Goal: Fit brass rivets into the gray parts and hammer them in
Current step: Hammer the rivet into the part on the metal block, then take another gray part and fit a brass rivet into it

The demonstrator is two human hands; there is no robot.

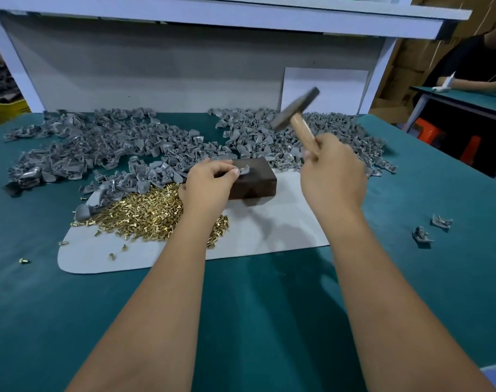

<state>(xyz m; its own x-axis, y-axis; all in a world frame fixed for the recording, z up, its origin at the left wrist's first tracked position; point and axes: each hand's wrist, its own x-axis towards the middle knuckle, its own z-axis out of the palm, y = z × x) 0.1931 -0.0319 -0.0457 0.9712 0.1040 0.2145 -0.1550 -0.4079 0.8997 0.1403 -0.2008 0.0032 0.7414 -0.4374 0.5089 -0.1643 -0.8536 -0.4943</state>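
A dark metal block (255, 181) sits on a pale mat (269, 230) at the middle of the green table. On its top lies a gray part (243, 169), which my left hand (210, 185) pinches at its left edge. My right hand (333, 171) grips the wooden handle of a hammer (295, 111), raised above and to the right of the block, its head blurred. A heap of brass rivets (145, 213) lies on the mat left of my left wrist. Large piles of gray parts (105, 145) spread behind the block.
Two gray parts (430, 229) lie apart on the green table at the right. A few stray rivets (23, 260) lie at the left. A white board (324, 89) leans on the back wall. Another person (473, 69) sits at a table at the far right.
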